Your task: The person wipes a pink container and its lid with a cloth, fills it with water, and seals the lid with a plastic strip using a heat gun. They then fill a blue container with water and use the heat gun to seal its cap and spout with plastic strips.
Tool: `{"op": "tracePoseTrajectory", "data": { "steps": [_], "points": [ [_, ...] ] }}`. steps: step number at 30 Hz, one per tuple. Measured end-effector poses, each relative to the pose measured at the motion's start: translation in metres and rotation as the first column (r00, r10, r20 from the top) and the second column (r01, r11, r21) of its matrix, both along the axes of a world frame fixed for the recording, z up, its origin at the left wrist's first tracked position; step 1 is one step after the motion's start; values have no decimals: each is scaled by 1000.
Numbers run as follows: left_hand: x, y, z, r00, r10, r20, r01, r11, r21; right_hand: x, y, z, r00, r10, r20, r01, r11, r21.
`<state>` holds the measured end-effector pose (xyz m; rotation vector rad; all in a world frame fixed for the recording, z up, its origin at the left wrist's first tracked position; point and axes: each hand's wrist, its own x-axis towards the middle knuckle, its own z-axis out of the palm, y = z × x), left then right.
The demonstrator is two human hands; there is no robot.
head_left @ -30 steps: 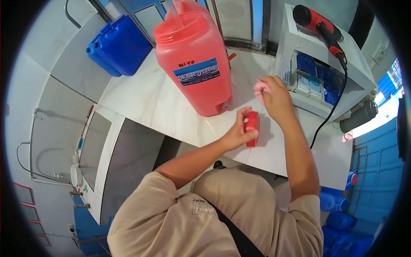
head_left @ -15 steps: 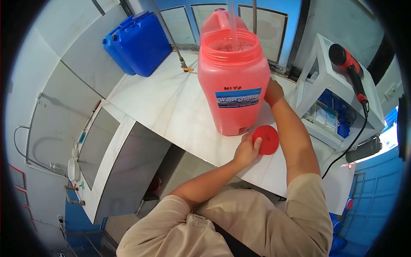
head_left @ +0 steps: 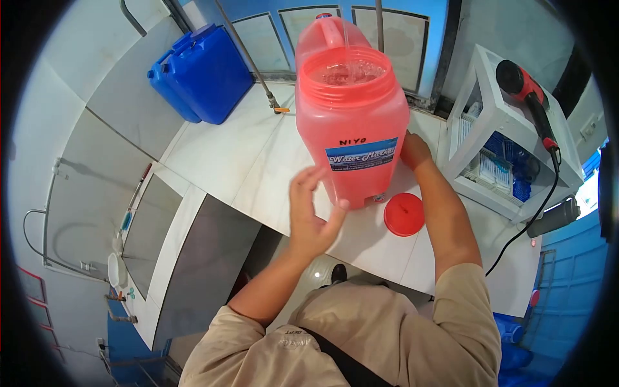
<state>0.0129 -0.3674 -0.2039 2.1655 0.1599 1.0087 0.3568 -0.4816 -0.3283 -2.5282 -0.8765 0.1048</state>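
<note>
A pink water jug [head_left: 354, 138] stands upright on the white tiled counter, with a blue label on its front. A thin stream of water [head_left: 348, 39] falls into its wide uncapped mouth, and the water inside is bubbling. My left hand [head_left: 313, 216] is raised at the jug's lower left, fingers apart and holding nothing. At the jug's right side is my right hand [head_left: 416, 151], its fingers hidden behind the jug, so its grip cannot be made out. The red lid [head_left: 404, 215] lies on the counter right of the jug's base.
Blue water containers [head_left: 209, 74] stand at the back left, near a metal pipe with an orange-handled valve [head_left: 278, 109]. On the right, a white cabinet [head_left: 480, 129] carries a red and black heat gun [head_left: 525, 97] with a hanging black cord. A lower basin section lies left.
My left hand has let go of the red lid, leaving it on the counter, and has moved left and opened. The water stream has become thinner. My right hand stays beside the jug.
</note>
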Motion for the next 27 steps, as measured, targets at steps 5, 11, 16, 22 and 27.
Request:
{"op": "tracePoseTrajectory", "data": {
  "steps": [5,11,16,22,27],
  "points": [
    [0,39,38,984,25,175,-19,999,-35,-29,-17,62,787,429,-443,257,425,868],
    [56,84,94,953,-116,279,166,973,-163,-157,-20,167,902,430,-30,27,13,1000],
    [115,90,88,858,-394,328,502,777,-380,-180,-20,160,901,432,-48,50,5,999],
    [118,81,88,850,-371,375,514,740,-434,-103,6,224,928,355,113,-275,449,850],
    [113,75,92,887,-335,318,452,769,-452,-50,16,117,799,556,-226,-20,401,916]
  ]
}}
